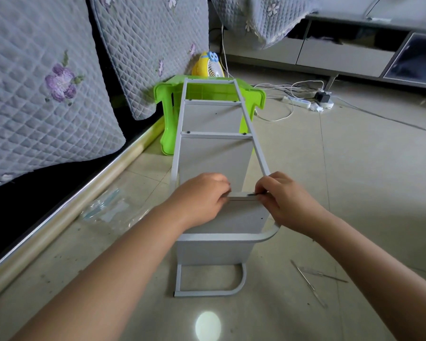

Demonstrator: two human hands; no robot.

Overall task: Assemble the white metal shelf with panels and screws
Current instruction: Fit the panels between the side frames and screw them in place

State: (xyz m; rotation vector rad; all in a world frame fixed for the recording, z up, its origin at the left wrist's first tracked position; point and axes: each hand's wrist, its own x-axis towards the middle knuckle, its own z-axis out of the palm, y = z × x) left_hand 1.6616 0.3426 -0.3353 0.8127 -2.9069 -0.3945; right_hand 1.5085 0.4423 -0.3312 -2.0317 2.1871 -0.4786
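Observation:
The white metal shelf (214,146) lies on its side on the tiled floor, its far end leaning on a green plastic stool (167,99). Several white panels sit between its two long rails. My left hand (202,198) grips the edge of a near panel (241,215) with curled fingers. My right hand (285,198) pinches a thin dark tool (252,193) against that same panel edge, beside the right rail. The tool's tip is too small to make out.
A clear plastic bag (108,210) lies on the floor at left, by the sofa base. Thin metal rods (312,281) lie at right. A small yellow fan (210,66) stands behind the stool. A power strip (303,102) with cables lies further back.

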